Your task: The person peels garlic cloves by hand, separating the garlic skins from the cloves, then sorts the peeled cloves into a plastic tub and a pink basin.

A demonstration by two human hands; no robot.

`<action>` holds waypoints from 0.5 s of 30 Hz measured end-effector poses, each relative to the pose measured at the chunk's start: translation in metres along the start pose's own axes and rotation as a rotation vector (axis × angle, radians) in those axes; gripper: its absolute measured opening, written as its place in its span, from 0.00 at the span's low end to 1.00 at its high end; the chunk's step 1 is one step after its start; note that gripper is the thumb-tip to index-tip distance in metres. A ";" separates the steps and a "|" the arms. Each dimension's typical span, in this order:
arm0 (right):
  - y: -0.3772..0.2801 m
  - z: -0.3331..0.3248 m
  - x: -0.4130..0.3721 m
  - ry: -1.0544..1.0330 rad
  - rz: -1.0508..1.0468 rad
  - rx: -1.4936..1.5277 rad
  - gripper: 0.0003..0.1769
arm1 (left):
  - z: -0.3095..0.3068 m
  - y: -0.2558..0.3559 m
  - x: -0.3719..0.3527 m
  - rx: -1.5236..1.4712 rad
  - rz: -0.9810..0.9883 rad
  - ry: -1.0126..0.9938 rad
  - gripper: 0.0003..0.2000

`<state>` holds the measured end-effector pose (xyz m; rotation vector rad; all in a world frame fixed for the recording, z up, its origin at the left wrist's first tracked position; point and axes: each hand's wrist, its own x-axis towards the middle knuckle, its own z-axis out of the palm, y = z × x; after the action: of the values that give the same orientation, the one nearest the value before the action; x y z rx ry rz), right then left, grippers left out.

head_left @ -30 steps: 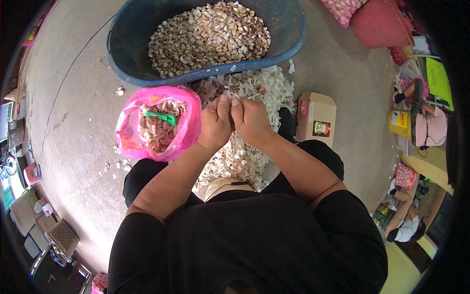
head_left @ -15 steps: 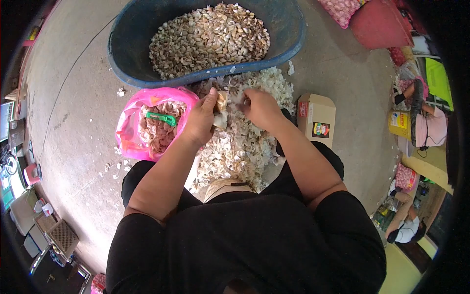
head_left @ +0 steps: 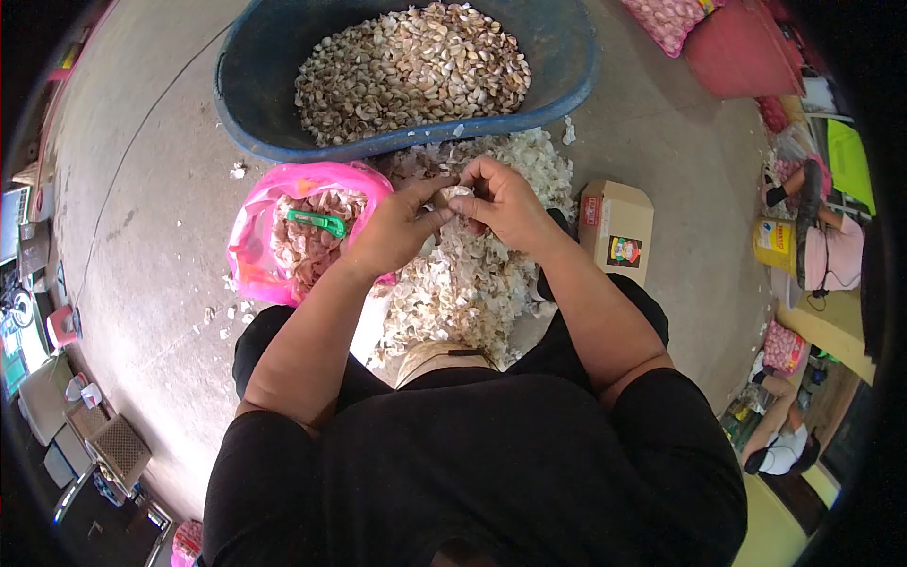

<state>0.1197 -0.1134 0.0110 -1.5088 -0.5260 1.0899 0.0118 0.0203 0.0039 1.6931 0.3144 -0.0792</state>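
My left hand (head_left: 399, 229) and my right hand (head_left: 508, 206) meet over a heap of papery garlic skins (head_left: 453, 298). Between their fingertips is a pale garlic bulb (head_left: 455, 195), partly hidden by the fingers. My left hand is closed around its lower side, while my right thumb and forefinger pinch its other side. Beside my left forearm stands a pink plastic bag (head_left: 248, 213) with skins inside and a green box cutter (head_left: 317, 223) lying on them. Beyond the hands, a blue tub (head_left: 255, 142) holds a mound of loose garlic cloves (head_left: 416, 76).
A cardboard box (head_left: 622, 213) sits right of the heap. Net sacks of garlic (head_left: 666, 21) and a red sack (head_left: 742, 52) lie at the upper right. Two other people sit at the right edge near a yellow bucket (head_left: 775, 241). A crate (head_left: 123, 446) stands lower left.
My right hand has come left and in to the garlic bulb, its fingers now on it. My left hand has turned and shifted slightly right with the bulb. The whole view has shifted a little.
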 end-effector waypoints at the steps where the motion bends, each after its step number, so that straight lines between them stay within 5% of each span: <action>1: -0.002 -0.001 0.000 -0.032 0.002 -0.038 0.10 | 0.000 0.003 -0.001 -0.038 -0.010 -0.006 0.15; 9: -0.007 0.006 -0.009 -0.046 -0.058 0.206 0.09 | 0.007 0.012 -0.005 -0.530 -0.117 0.034 0.13; 15: -0.005 0.009 -0.011 0.031 -0.176 0.078 0.08 | 0.015 0.023 -0.012 -0.338 -0.127 0.143 0.11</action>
<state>0.1080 -0.1160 0.0197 -1.3826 -0.5772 0.9384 0.0082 0.0011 0.0269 1.3451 0.5127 0.0019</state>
